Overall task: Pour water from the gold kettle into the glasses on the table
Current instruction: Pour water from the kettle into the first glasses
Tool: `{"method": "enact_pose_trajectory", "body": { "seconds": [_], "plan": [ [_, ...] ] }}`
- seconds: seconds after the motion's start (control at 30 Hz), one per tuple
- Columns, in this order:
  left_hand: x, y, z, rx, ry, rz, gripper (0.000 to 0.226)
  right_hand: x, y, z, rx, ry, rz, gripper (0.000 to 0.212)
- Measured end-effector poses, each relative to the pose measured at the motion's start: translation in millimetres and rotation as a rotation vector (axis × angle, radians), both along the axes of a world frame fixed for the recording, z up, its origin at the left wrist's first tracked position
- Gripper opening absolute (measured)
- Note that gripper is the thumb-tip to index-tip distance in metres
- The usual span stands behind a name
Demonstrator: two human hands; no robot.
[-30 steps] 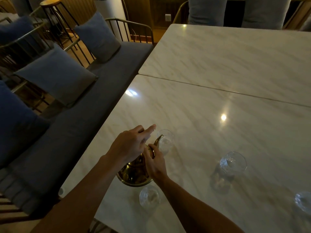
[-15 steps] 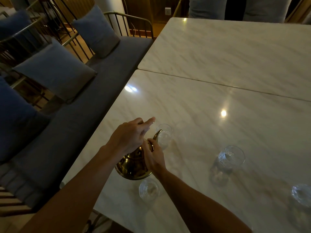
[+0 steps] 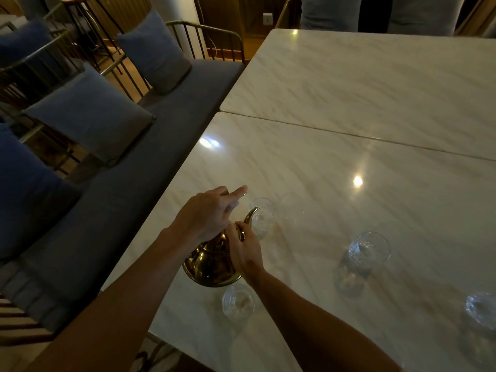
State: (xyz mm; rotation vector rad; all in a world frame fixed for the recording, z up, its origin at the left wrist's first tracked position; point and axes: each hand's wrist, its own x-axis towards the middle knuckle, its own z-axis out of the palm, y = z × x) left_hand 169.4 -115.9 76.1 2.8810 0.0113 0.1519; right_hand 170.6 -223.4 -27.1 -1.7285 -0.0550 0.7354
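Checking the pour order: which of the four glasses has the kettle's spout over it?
The glass farthest from the person, by the left hand: the spout tip of the gold kettle sits over its rim. The other three stand clear.

Shiny gold kettle [image 3: 212, 264], clear glasses [image 3: 369, 249], white grey-veined marble table [image 3: 349, 162], blue-grey cushions [image 3: 91, 116], grey bench [image 3: 112, 200]

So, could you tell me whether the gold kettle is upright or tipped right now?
Tipped: the gold kettle leans forward, its base rim lifted toward the camera and its spout over the far glass.
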Motion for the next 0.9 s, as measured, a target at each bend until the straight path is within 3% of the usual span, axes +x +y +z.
{"method": "enact_pose_trajectory", "body": {
  "seconds": [0.33,0.47,0.67,0.73,0.83,0.9],
  "plan": [
    [3,1,4,0.010,0.010,-0.002,0.045,2,-1,5,-0.012,0.010,-0.006,0.062],
    [2,0,5,0.012,0.010,-0.006,0.045,0,0,9,-0.004,0.011,-0.025,0.089],
    [0,0,9,0.022,0.012,-0.002,0.045,-2,2,11,-0.003,0.012,-0.016,0.100],
    [-1,-1,11,0.029,0.012,0.000,0.045,-3,1,13,-0.002,0.013,-0.014,0.095],
    [-3,-1,15,0.043,0.010,0.003,0.045,-2,1,12,0.022,0.005,-0.005,0.068],
    [-4,0,15,0.045,0.010,0.003,0.045,-2,2,11,0.017,0.002,-0.004,0.070]
  ]
}}
